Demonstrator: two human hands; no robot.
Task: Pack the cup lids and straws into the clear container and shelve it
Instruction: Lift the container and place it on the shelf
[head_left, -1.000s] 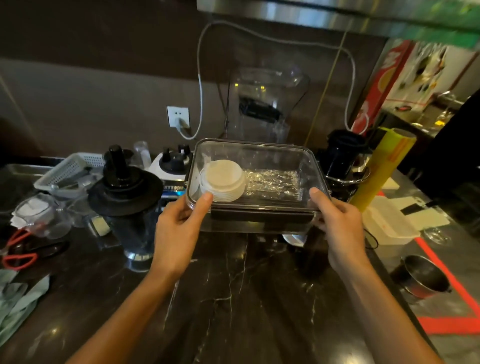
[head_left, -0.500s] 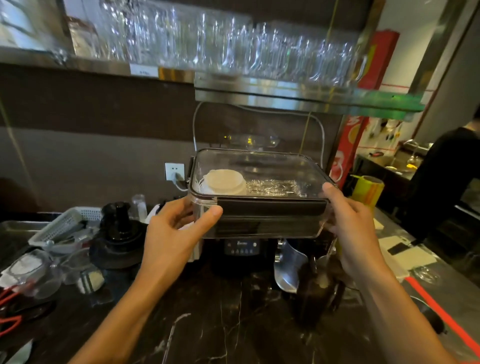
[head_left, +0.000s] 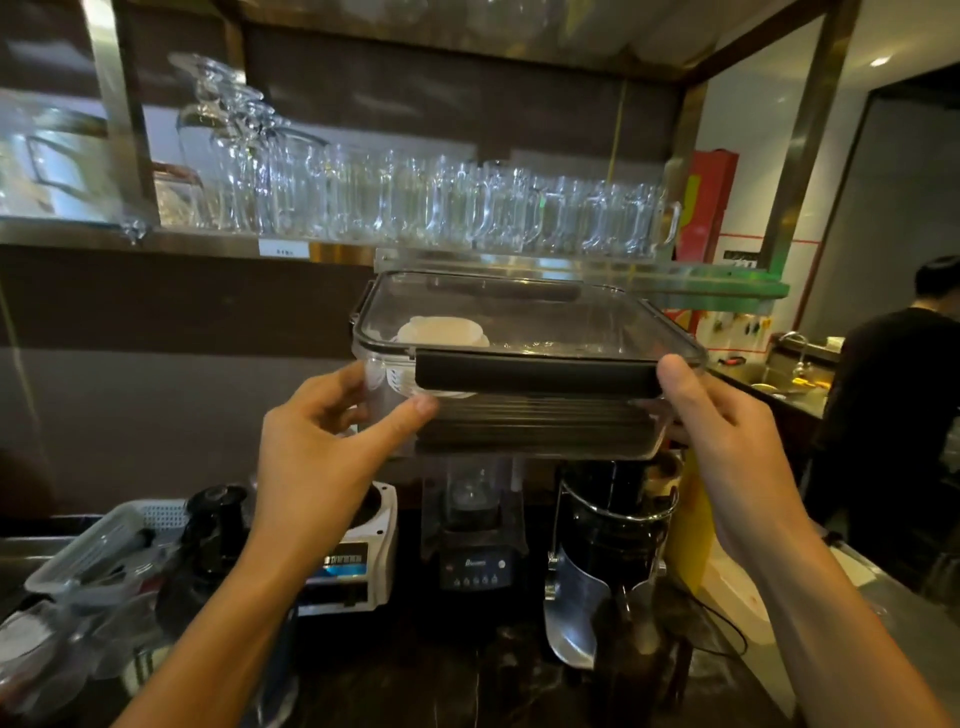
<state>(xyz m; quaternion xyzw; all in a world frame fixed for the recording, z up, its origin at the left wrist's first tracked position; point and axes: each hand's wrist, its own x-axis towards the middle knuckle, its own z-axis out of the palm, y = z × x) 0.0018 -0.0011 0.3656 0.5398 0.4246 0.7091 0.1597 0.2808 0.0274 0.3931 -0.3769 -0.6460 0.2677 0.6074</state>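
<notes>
The clear container (head_left: 540, 322), lidded with a dark front clasp, is held up in the air just below the metal shelf edge (head_left: 597, 270). My left hand (head_left: 322, 441) grips its left front corner and my right hand (head_left: 727, 436) grips its right front corner. Through the lid a stack of white cup lids (head_left: 441, 331) shows at the left. The wrapped straws (head_left: 540, 345) are only a faint glint to the right of the stack.
Rows of glass mugs (head_left: 415, 202) fill the shelf above the container. Below stand a blender base (head_left: 472, 545), a black juicer (head_left: 613, 551), a white appliance (head_left: 358, 561) and a basket (head_left: 104, 545) on the dark counter. A person in black (head_left: 898, 405) stands at the right.
Both hands have lifted the container from low over the counter up to shelf height. The view has tilted upward, bringing the mug shelf into sight.
</notes>
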